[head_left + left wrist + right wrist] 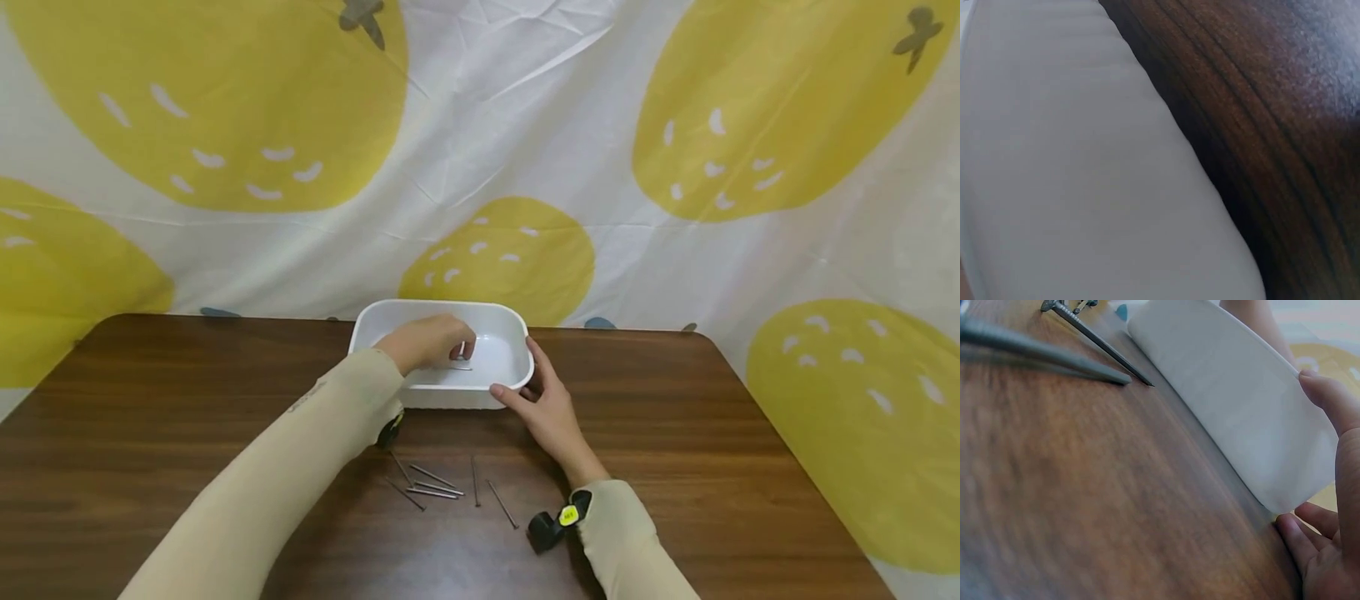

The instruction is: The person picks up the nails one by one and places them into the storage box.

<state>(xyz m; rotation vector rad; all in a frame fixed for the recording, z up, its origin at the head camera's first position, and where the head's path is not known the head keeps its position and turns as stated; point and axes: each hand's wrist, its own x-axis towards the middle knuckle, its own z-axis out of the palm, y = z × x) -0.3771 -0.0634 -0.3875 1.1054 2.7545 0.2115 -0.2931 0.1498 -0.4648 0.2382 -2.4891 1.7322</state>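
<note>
The left hand [431, 340] bends its fingers down inside the tray [450, 398]; whether they pinch anything, I cannot tell. One nail [461, 368] lies just by them, lengthwise along the tray, farther from the right hand [546, 408], which grips the tray's corner. Loose nails [435, 492] lie nearer the wearer. A sleeve [1085, 156] blocks the left wrist view.

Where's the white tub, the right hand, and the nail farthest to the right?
White tub [450, 399], head view: front wall.
Right hand [552, 417], head view: back of hand.
Nail farthest right [502, 504], head view: middle of its shaft.
</note>
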